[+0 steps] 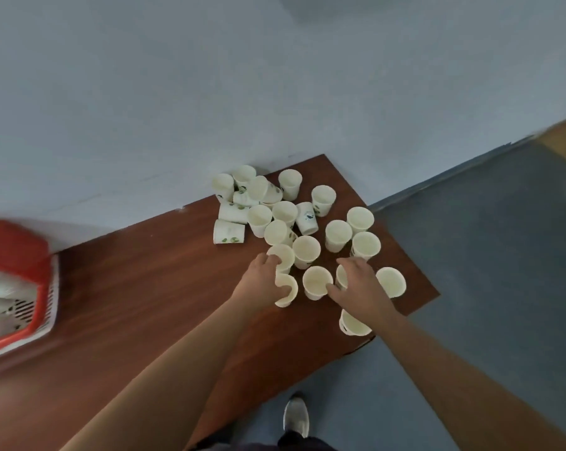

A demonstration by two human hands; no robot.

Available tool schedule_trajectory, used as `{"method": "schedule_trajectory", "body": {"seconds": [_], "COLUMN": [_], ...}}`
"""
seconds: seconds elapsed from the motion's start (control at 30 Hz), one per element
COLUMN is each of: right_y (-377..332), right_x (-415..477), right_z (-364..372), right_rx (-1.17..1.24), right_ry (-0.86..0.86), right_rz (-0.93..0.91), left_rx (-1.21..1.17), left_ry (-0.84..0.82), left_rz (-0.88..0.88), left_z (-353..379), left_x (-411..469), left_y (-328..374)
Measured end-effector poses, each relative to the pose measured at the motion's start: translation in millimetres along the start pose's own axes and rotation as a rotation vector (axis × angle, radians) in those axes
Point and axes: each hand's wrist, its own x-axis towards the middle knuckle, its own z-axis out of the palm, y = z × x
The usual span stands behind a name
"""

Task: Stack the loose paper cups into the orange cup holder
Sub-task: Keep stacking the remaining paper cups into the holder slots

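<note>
Glossy wood-grain table (pixel 145 304) bears tapered paper cups (pixel 338 234).

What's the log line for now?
phase: picking cups | left hand: grips paper cup | right hand: over another cup, grip unclear | orange cup holder: far left

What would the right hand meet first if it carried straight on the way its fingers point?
Probably the upright cup just beyond the right hand, towards the wall, though depth is unclear.

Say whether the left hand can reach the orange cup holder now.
Probably, with a long sideways reach: only table lies between the left hand and the orange cup holder, though it grips a cup.
</note>
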Motion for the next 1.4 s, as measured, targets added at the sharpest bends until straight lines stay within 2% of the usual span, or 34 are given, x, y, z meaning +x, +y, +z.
{"method": "schedule_trajectory", "body": {"seconds": [0.2, 0.37, 0.53, 0.63, 0.8, 0.97, 1.17, 1.4], "right_y": [17.9, 16.6, 19.8, 24.9, 11.2, -45.5, -150.6, -300.3], "right_x": [5.9, 29.5, 43.6, 42.1, 32.5, 25.8, 39.6, 33.6], "right_z": [31.6, 45.6, 61.1, 71.0, 66.0, 43.4, 33.0, 76.0], "right_rx": [-0.112, -0.216, -0.355, -0.41, -0.332, -0.161, -0.036, 0.047], "right_ry": [0.027, -0.011, -0.109, -0.095, -0.056, -0.069, -0.039, -0.039], "right_rz": [-0.099, -0.161, -0.209, -0.266, -0.274, -0.314, -0.385, -0.558], "left_rx": [0.129, 0.205, 0.187, 0.181, 0.127, 0.045, -0.128, -0.315], "left_ry": [-0.049, 0.004, 0.01, 0.008, -0.03, 0.039, 0.308, 0.639], "left_rz": [-0.138, -0.177, -0.125, -0.071, -0.044, -0.069, -0.19, -0.38], "left_z": [40.4, 53.1, 63.4, 65.7, 49.1, -2.6, -84.3, -168.2], "left_x": [16.7, 25.0, 23.2, 16.8, 2.4, -16.8, -68.1, -163.2], "left_y": [3.6, -0.6, -2.5, -8.6, -29.0, -55.9, -111.2, -220.7]}}
